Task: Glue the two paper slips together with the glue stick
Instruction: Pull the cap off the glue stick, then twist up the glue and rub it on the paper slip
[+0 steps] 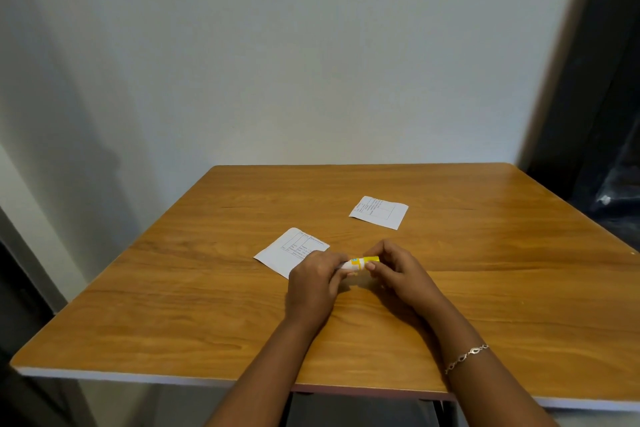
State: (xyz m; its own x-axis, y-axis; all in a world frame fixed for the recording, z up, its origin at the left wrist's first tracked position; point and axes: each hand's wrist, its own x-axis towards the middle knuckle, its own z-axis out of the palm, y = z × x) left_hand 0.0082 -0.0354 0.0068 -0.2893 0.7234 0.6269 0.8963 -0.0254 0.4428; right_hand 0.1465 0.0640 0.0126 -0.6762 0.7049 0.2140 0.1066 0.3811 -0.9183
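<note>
A yellow and white glue stick lies level between both hands just above the table's middle. My left hand grips its white end and my right hand pinches its yellow end. One printed paper slip lies flat just behind my left hand, which covers its near corner. The second paper slip lies flat farther back and to the right, apart from both hands.
The wooden table stands against a pale wall. Its front edge runs close to my forearms. A dark opening is at the far right. A bracelet sits on my right wrist.
</note>
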